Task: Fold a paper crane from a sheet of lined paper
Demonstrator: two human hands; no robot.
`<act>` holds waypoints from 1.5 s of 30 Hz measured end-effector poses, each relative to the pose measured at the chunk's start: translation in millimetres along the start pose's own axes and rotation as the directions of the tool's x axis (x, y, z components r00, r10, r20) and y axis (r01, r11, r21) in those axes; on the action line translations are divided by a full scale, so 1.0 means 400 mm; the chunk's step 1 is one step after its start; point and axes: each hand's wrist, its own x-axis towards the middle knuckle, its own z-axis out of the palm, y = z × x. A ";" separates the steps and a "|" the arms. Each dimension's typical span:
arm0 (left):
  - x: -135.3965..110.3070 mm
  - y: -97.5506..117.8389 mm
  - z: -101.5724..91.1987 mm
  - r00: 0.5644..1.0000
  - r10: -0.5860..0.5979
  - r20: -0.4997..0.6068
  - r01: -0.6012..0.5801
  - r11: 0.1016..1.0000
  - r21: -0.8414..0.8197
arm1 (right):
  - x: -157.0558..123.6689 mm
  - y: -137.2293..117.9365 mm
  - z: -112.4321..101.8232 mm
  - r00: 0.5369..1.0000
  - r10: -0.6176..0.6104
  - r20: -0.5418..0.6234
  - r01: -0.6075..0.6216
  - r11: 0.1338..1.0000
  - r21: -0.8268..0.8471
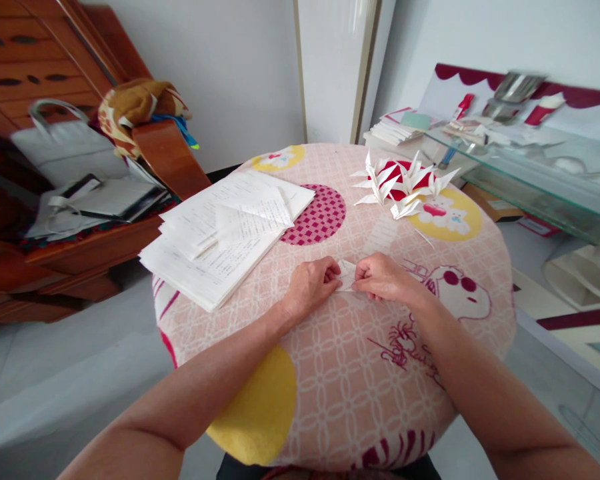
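Note:
A small folded white paper lies on the round table's pink patterned cloth, pinched from both sides. My left hand is closed on its left edge with the fingers curled. My right hand is closed on its right edge. Only a small corner of the paper shows between the two hands. Several finished white paper cranes sit in a cluster at the table's far side. A thick stack of printed paper sheets lies to the left of my hands.
A glass shelf with cups and papers stands at the right. A wooden bench at the left carries a grey bag, papers and a brown cloth bundle. Pale floor surrounds the table.

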 end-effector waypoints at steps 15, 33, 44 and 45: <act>-0.001 -0.001 -0.002 1.000 -0.006 0.001 0.006 1.000 -0.012 | -0.009 -0.016 -0.004 0.988 -0.044 -0.147 0.031 0.995 -0.090; -0.026 -0.049 -0.095 0.991 -0.012 0.134 0.038 0.982 -0.187 | 0.028 -0.016 0.057 1.000 0.007 -0.021 0.001 0.936 0.353; -0.031 -0.030 -0.087 0.994 -0.008 0.107 0.014 0.999 -0.052 | 0.021 -0.027 0.064 0.998 0.014 -0.058 0.004 0.955 0.298; -0.032 -0.030 -0.084 0.994 -0.010 0.105 0.015 0.999 -0.045 | 0.023 -0.025 0.068 0.998 0.007 -0.069 0.013 0.960 0.280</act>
